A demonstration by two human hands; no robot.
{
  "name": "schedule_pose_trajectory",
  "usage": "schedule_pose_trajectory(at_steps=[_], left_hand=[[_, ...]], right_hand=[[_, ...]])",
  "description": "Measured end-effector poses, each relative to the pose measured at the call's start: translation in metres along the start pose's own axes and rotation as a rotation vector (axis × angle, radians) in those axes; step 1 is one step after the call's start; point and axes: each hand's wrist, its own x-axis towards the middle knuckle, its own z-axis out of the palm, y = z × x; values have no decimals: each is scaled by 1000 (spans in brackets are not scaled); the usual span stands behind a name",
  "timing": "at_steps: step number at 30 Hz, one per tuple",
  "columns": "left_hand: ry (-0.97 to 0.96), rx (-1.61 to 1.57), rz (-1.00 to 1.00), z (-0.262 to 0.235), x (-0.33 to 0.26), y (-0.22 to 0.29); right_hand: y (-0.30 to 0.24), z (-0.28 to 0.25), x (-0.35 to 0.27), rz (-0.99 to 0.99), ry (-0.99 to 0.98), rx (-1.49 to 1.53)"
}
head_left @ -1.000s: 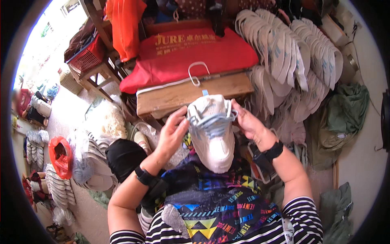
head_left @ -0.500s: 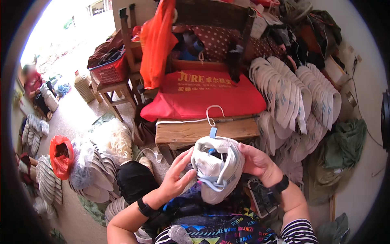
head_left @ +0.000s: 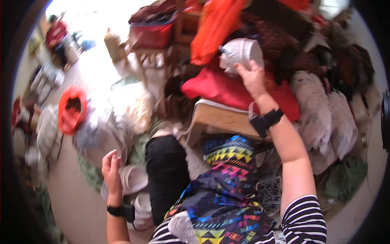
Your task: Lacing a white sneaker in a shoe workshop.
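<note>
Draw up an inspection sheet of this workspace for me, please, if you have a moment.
Surface: wooden bench, with a red cloth over its far part.
Work things: white shoe, raised in front of the red cloth; whether they touch is unclear.
Clutter: stacked white shoe pieces at right, green cloth below them, red plastic bag at left.
Hands: right hand holds the white shoe; left hand is empty and loosely open.
Cables: nothing seen that is clearly a cable.
Surroundings: red basket and hanging orange bag behind; a seated person at far left.
</note>
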Motion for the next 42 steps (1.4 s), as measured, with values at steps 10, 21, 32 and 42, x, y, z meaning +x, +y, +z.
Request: schedule_pose_trajectory(at_steps=[10, 21, 32, 42], left_hand=[[243, 339, -430, -135, -107, -212], [-309, 951, -530, -90, -115, -189], [-516, 1672, -263, -66, -141, -200], [-342, 1582, -387, -81, -143, -228]], right_hand=[[51, -47, 17, 21, -118, -436], [-135, -102, -117, 54, -679, 348], [-158, -77, -154, -72, -702, 789], [-189, -43, -176, -235, -741, 1199]])
